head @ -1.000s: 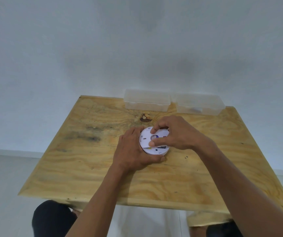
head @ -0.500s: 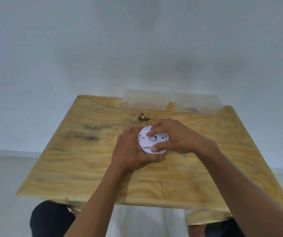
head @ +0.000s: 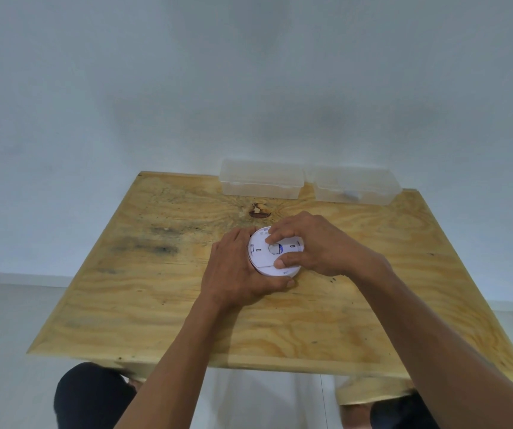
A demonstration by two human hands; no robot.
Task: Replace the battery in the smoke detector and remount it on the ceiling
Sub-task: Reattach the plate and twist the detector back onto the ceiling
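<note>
A round white smoke detector [head: 264,255] lies on the plywood table [head: 156,305], its flat back plate facing up. My left hand [head: 236,270] wraps around its left and near rim, thumb under the front edge. My right hand [head: 314,243] sits on top of the plate from the right, with a fingertip near the centre hole and the thumb pressing the near edge. The right half of the detector is hidden under that hand. No battery is visible.
Two clear plastic lidded boxes stand side by side at the table's far edge against the white wall, the left box [head: 261,179] and the right box [head: 356,185]. A dark knot [head: 260,210] marks the wood just beyond the detector. My knees show below the near edge.
My right hand has turned on the detector's back: the dark label seen earlier on the plate is now covered or rotated away. The left hand has kept its hold.
</note>
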